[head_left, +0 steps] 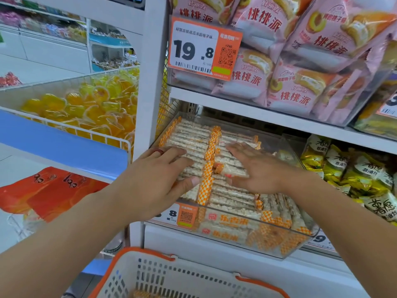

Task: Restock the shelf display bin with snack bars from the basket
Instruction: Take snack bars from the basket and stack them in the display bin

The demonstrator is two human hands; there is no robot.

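**A:** Snack bars point(193, 143) fill the clear display bin point(296, 246) on the lower shelf, lying in two rows of white puffed-rice sticks whose orange-checked wrapper ends meet down the middle. More bars stand stacked behind the bin's front wall.

**B:** And my hands?

**A:** Both are on top of the bars, near the bin's middle. Your left hand point(159, 175) lies on the left row, fingers nearly straight and spread, thumb touching the checked wrapper ends. A red ring sits on one finger. Your right hand point(255, 168) lies flat on the right row, fingers stretched toward the centre seam. Neither hand curls round a bar; both press with extended fingers.

**B:** Where's the basket?

**A:** The basket point(171, 282), white mesh with an orange rim, is at the bottom edge of the view, below the bin's front. A bit of orange-checked wrapper shows at its floor; how many bars lie there I cannot tell.

**B:** Anything else around?

**A:** An orange price tag point(204, 48) reading 19.8 hangs on the shelf above, in front of pink pie packets point(300, 61). Yellow-green packets point(354, 168) sit just right of the bin. To the left, a wire bin holds yellow jelly cups point(90, 108), with orange bags point(53, 190) below it.
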